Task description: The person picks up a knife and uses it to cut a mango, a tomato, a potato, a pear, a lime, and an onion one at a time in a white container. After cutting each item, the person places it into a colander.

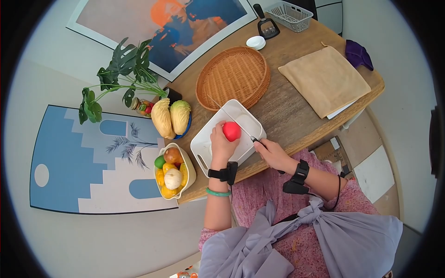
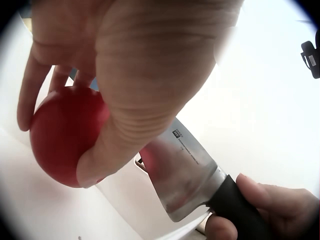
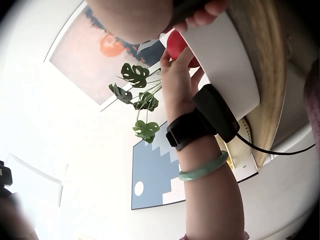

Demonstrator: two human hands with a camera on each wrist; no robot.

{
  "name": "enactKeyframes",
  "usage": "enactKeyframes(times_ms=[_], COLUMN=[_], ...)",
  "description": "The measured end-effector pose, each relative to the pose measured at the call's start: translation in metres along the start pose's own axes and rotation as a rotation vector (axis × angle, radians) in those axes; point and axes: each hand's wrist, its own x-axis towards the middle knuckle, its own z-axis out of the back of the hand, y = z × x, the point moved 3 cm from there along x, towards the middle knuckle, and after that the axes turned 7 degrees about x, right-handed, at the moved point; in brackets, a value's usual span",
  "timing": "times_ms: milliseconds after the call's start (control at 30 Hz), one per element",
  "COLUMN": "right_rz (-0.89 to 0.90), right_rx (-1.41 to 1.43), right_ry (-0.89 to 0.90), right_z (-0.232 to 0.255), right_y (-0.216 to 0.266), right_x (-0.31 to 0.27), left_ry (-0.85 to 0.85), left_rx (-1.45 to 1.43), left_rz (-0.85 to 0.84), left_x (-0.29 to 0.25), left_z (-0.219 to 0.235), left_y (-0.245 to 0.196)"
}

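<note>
My left hand grips a smooth, round red object over a white plastic basin. In the left wrist view, the thumb and spread fingers curl round the red object. My right hand holds a kitchen knife by its black handle. The blade slants over the basin, close beside the red object. Its broad steel face shows in the left wrist view, next to my left thumb. The right wrist view has my left hand around the red object, partly hidden by the basin wall.
Left of the basin are a cream basket of fruit and vegetables and two cabbages. Behind it lies a round wicker tray. A tan cloth covers the right side. White lids and a grey basket stand farther back.
</note>
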Motion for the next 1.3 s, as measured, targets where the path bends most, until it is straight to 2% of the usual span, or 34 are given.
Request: enactKeyframes(times_ms=[33, 167, 400, 600, 667, 733, 867, 1067, 1133, 1167, 1300], right_rz=[-0.019, 0.029, 0.012, -0.050, -0.079, -0.132, -0.076, -0.119, 0.077, 0.079, -0.059], right_rx=[-0.008, 0.008, -0.003, 0.018, 0.024, 0.104, 0.061, 0.072, -0.081, -0.086, -0.038], right_ry=[0.011, -0.003, -0.007, 0.005, 0.019, 0.017, 0.002, 0.005, -0.018, -0.017, -0.001], right_z=[0.000, 0.000, -0.003, -0.003, -0.003, -0.004, -0.005, -0.007, -0.006, -0.005, -0.005], right_y=[0.002, -0.004, -0.003, 0.001, 0.004, 0.007, 0.002, 0.003, 0.001, -0.001, 0.007], right_x=[0.000, 0.002, 0.002, 0.000, -0.002, -0.004, 0.001, -0.002, 0.003, 0.004, 0.000], left_ry=[-0.118, -0.044, -0.132, -0.134, -0.192, -0.213, -0.278, -0.326, -0.324, -0.322, -0.326], left_rx=[0.135, 0.011, -0.199, -0.193, -0.096, -0.124, -0.136, -0.075, -0.095, -0.111, -0.111], left_rz=[-0.098, -0.155, -0.022, -0.015, -0.044, -0.036, -0.038, -0.001, 0.027, 0.048, 0.067], left_x=[-0.003, -0.027, -0.053, -0.049, -0.051, -0.052, -0.053, -0.054, -0.056, -0.055, -0.057], left_z=[0.005, 0.000, -0.001, -0.006, -0.009, -0.009, -0.007, -0.004, -0.004, -0.003, -0.001], left_y=[-0.007, -0.010, -0.007, -0.001, 0.003, 0.002, -0.001, -0.006, -0.008, -0.008, -0.010])
